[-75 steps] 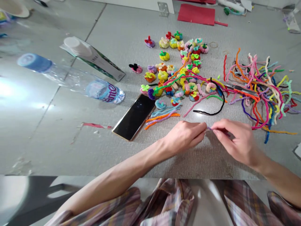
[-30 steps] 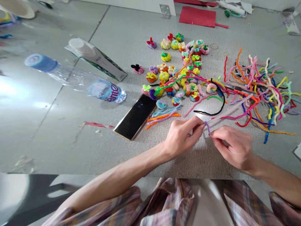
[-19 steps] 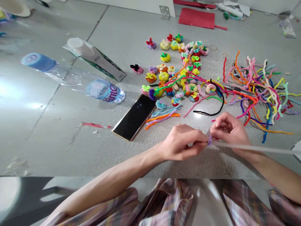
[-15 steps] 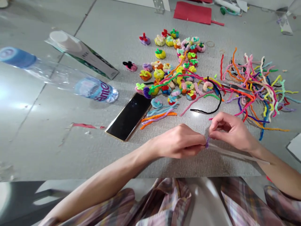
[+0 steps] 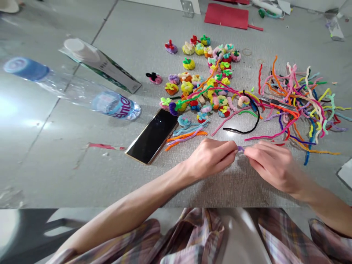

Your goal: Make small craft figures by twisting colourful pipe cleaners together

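Observation:
Between my two hands a short bit of purple pipe cleaner (image 5: 241, 148) shows; the rest is hidden in my fingers. My left hand (image 5: 213, 156) is closed in a pinch on its left end. Closed on the right end is my right hand (image 5: 271, 165), with its back turned up. Just beyond my hands lie a black pipe cleaner (image 5: 247, 131) and a pink pipe cleaner (image 5: 264, 138). Farther off sits a cluster of small coiled pipe-cleaner pieces (image 5: 187, 87) in many colours.
A tangled pile of loose pipe cleaners (image 5: 310, 99) lies at the right, with a utility knife (image 5: 279, 103) on its left part. To the left are a phone (image 5: 154, 135), a plastic bottle (image 5: 82, 91) lying over and a carton (image 5: 107, 68). Red sheet (image 5: 227, 15) at the back.
Both hands have moved up, away from the table's front edge. My right hand has turned over, back up. The pale strip that ran under my right wrist no longer shows.

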The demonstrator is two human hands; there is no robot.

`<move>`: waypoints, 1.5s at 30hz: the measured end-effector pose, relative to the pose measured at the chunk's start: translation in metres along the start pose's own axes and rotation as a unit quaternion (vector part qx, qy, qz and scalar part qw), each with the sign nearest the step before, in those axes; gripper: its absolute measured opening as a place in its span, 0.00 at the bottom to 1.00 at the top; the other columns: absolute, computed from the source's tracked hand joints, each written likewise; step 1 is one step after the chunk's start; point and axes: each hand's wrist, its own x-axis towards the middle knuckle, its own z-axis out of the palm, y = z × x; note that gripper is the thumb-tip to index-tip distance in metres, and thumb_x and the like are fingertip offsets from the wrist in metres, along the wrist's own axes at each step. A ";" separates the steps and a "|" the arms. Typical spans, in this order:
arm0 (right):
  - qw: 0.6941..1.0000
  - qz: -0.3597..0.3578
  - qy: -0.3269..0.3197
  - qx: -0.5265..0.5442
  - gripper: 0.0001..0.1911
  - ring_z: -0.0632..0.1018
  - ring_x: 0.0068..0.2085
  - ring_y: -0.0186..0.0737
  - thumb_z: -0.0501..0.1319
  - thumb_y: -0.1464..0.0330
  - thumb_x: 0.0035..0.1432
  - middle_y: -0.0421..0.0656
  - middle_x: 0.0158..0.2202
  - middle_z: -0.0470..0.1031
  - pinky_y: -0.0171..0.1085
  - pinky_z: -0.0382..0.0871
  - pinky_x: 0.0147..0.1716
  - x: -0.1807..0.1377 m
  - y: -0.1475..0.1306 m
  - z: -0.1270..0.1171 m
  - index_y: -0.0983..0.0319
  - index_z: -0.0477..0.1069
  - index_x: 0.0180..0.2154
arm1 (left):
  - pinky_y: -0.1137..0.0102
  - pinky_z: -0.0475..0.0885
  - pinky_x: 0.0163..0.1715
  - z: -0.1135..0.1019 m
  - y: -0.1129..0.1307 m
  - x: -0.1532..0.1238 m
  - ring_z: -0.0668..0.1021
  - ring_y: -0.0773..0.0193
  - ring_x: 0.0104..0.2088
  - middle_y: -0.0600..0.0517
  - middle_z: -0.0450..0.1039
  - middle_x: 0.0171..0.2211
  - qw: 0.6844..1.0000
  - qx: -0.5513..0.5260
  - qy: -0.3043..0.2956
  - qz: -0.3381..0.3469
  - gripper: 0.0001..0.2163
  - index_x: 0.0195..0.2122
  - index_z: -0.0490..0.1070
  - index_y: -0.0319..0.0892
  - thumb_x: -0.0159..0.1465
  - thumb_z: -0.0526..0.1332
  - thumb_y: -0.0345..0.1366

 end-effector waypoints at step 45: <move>0.969 0.098 0.040 0.223 0.05 0.82 0.36 0.35 0.72 0.72 0.69 0.38 0.37 0.82 0.36 0.76 0.38 0.002 0.021 0.008 0.58 0.78 0.43 | 0.65 0.61 0.24 -0.001 -0.008 -0.001 0.72 0.67 0.21 0.56 0.72 0.25 0.991 0.040 -0.014 0.129 0.09 0.39 0.69 0.43 0.77 0.54 0.28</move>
